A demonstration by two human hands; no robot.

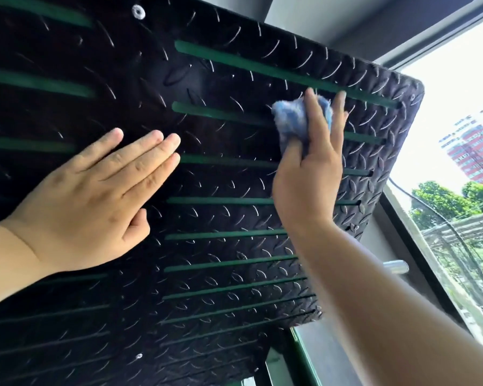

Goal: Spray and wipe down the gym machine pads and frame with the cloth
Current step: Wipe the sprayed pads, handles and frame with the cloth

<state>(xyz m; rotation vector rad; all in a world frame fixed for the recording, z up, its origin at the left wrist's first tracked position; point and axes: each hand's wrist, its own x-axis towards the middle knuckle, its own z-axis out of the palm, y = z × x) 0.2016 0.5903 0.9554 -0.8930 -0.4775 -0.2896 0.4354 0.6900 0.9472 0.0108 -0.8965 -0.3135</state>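
A black tread-pattern footplate (234, 176) of the gym machine fills most of the view, tilted so that its far edge rises toward the upper right, with rows of long green slots (221, 201) running across it. The left hand (95, 201) lies flat against the plate on the left, its fingers straight and held close together and the thumb tucked along the palm's near edge. The right hand (315, 168) reaches up on the right and presses a bunched blue cloth (290, 118) against the plate near its far right corner; its fingers are straight and spread over the cloth, with the thumb lying along the cloth's left side. A silver bolt head (138, 11) sits at the plate's far edge. Past the plate's right edge a chrome bar end (396, 266) sticks out, and beyond it a window (457, 79) shows a red building (474, 151) and green trees (444, 201). A green frame member (304, 358) shows below the plate's near right corner.
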